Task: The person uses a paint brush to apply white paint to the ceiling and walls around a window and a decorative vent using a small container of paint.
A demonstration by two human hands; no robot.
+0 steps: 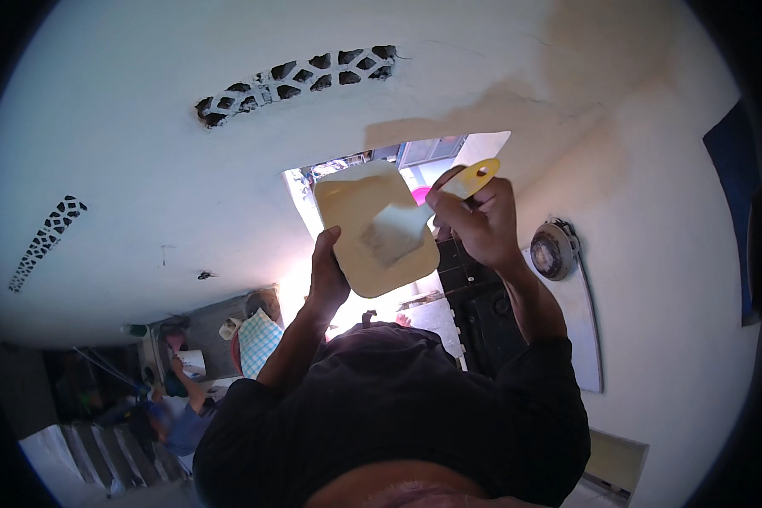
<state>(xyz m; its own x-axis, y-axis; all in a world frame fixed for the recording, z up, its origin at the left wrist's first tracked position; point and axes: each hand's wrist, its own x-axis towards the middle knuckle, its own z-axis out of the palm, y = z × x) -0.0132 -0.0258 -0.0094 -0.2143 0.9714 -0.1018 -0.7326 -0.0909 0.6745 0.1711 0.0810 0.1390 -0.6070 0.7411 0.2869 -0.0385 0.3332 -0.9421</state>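
Note:
My left hand (328,269) grips the left edge of a pale cream, flat rectangular container or board (356,275), held up in front of the doorway. My right hand (476,222) is closed around the yellow handle of a flat tool (481,176) with a hole at its end; it looks like a scraper or brush. The tool's pale head lies over the cream piece, on a greyish patch; whether it touches cannot be told.
Bright doorway (299,195) behind the held things. Black counter or stove (474,313) and hanging round pan (552,251) at right. Another person (182,427) at lower left holds a white container near a grey counter with a checked cloth (260,339). Perforated vent blocks (300,78) in the wall.

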